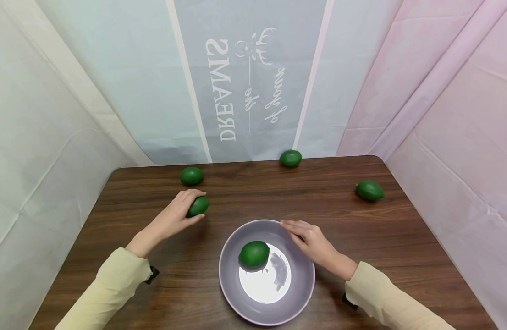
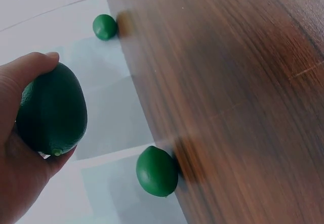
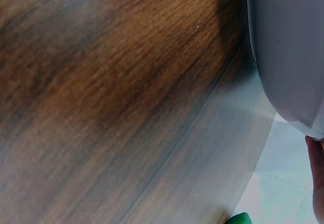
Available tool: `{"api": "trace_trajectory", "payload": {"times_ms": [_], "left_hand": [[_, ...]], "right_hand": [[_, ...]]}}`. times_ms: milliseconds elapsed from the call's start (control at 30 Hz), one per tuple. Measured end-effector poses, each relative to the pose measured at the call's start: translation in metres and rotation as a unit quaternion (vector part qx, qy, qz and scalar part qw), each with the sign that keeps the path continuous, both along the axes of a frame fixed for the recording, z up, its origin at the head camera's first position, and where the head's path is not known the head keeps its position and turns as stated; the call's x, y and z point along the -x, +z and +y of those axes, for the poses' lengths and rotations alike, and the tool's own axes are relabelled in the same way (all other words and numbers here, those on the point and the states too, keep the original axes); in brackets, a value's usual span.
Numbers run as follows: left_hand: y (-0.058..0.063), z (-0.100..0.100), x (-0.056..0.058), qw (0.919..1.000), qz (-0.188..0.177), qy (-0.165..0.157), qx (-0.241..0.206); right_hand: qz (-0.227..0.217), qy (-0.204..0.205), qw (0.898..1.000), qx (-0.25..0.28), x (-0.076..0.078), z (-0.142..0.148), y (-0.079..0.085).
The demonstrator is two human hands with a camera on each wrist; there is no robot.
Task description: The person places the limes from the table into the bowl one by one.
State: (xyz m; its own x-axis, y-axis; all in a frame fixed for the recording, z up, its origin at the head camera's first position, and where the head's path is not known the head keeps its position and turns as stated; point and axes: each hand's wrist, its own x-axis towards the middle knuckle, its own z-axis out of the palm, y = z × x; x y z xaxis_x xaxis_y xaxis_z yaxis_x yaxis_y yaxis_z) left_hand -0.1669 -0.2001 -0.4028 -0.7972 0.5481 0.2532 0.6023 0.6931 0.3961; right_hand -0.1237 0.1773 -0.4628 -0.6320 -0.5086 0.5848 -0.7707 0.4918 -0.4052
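My left hand [image 1: 175,215] grips a green lime [image 1: 198,206] between thumb and fingers, raised over the left part of the table. Up close in the left wrist view, the thumb lies along one side of this lime [image 2: 55,110]. My right hand [image 1: 313,240] rests its fairly straight fingers on the far right rim of a grey-purple bowl [image 1: 227,275]. In the right wrist view, a fingertip [image 3: 315,155] meets the bowl's edge [image 3: 288,57]. Another lime [image 1: 254,254] lies inside the bowl, left of centre.
Just beyond my left hand sits a lime [image 1: 191,175]. A further lime [image 1: 290,158] is at the table's back edge, and one more [image 1: 370,190] lies at the right. Pale cloth walls [image 1: 253,91] enclose the dark wooden table [image 1: 319,197].
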Motion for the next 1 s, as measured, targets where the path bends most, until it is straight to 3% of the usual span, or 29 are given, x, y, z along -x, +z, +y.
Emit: {"api": "trace_trajectory", "payload": {"times_ms": [433,1000], "left_hand": [[0.007,0.008,-0.005,0.9991,0.027,-0.032,0.003],[0.013,0.022,-0.015,0.9976,0.036,-0.059,0.006]], "right_hand": [[0.006,-0.002,1.000,-0.001,0.001,-0.001,0.001],[-0.001,0.000,1.000,-0.001,0.001,0.000,0.000]]}}
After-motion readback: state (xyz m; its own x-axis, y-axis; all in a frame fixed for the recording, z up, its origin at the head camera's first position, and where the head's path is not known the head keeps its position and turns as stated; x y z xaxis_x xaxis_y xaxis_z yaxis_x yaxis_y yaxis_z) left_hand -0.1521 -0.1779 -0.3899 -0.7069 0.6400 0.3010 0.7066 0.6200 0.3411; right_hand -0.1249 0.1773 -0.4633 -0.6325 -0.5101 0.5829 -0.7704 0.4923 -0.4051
